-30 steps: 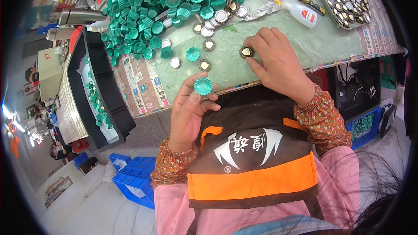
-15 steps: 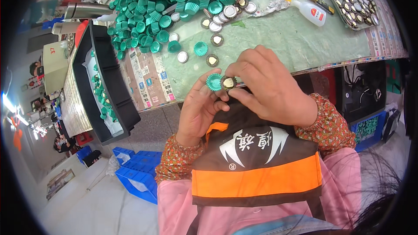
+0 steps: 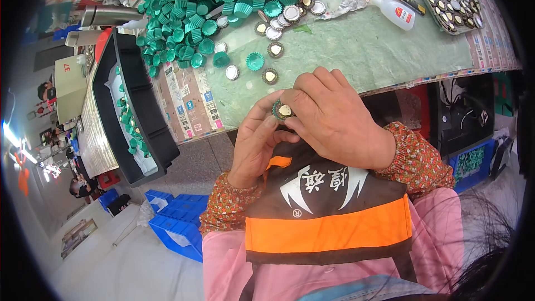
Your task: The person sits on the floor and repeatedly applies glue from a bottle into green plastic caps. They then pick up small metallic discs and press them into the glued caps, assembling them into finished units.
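Observation:
At the table's near edge my two hands meet over a small green fluted cup (image 3: 275, 110). My left hand (image 3: 252, 147) pinches this cup between thumb and fingertips. A dark brown fluted disc with a cream centre (image 3: 286, 111) sits in or against the cup, and my right hand (image 3: 340, 125) has thumb and index finger closed on it. The fingers hide part of both, so how deep the disc sits cannot be seen. Just beyond lie a similar brown disc (image 3: 270, 76), another green cup (image 3: 255, 61) and a white-faced disc (image 3: 232, 72).
A large heap of green cups (image 3: 192, 28) covers the table's far left. A white glue bottle (image 3: 397, 14) and a tray of discs (image 3: 446, 0) are at the far right. A black bin (image 3: 150, 95) stands left; blue crates (image 3: 178, 226) are on the floor.
The brown disc has moved left, from beside the green cup onto or into it. My right hand has shifted left with it; my left hand still holds the cup.

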{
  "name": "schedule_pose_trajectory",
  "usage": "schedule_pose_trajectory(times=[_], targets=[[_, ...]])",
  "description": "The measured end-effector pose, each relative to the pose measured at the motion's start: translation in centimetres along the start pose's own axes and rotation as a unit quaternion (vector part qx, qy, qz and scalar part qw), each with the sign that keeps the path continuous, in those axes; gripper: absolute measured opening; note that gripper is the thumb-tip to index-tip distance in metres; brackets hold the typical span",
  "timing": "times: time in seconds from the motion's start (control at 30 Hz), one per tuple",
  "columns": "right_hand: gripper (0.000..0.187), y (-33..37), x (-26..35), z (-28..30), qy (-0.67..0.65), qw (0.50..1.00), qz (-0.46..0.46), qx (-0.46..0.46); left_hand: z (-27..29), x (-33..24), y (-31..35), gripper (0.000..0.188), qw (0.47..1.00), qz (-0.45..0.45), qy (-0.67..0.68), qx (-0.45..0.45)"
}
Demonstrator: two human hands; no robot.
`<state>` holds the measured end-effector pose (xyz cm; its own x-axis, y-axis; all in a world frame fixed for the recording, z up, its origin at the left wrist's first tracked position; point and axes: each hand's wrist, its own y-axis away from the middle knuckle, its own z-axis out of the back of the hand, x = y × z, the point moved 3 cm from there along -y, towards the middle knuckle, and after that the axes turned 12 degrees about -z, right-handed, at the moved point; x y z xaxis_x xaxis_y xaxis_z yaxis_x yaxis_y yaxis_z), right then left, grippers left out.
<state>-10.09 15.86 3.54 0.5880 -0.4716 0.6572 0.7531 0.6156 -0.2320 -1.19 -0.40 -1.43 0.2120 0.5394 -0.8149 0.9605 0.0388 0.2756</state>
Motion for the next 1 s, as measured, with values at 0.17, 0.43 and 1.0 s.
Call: schedule_pose_trajectory(times=[0.17, 0.43, 1.0], targets=[[0.038, 0.21, 0.07, 0.07, -0.006, 1.0, -0.005, 0.011, -0.06, 0.04, 0.05, 0.046, 1.0, -0.008, -0.007, 0.007], [0.037, 0.24, -0.06, 0.12, 0.0, 1.0, -0.005, -0.002, -0.25, 0.0, 0.03, 0.046, 1.0, -0.003, -0.012, 0.006], [0.039, 0.55, -0.28, 0.54, -0.033, 0.999, -0.022, -0.001, -0.57, 0.13, 0.16, 0.046, 1.0, -0.004, -0.014, 0.0]])
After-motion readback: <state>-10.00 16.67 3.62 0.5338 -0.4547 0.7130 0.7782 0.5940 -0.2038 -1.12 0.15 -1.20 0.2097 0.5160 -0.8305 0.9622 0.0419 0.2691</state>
